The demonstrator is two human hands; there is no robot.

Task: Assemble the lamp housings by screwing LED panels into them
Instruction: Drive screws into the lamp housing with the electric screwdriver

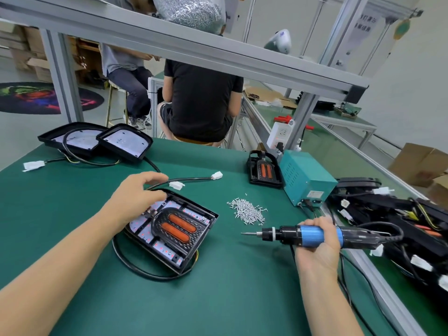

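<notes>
— Where's the lamp housing (171,230)?
— On the green surface (72,214), LED panel (145,232) inside. My left hand (135,192) rests on its far corner, fingers loosely spread.
— And the right?
— My right hand (320,241) grips the electric screwdriver (308,235) near the screw pile (247,210).

Workshop had a green-topped bench (218,299) under an aluminium frame (194,47). Behind it two people sat on stools (116,103), backs to us. Grey floor with a round dark mat (36,98), cardboard boxes (419,163) along the plain white wall (412,93), and another green bench (339,117) off right.
</notes>
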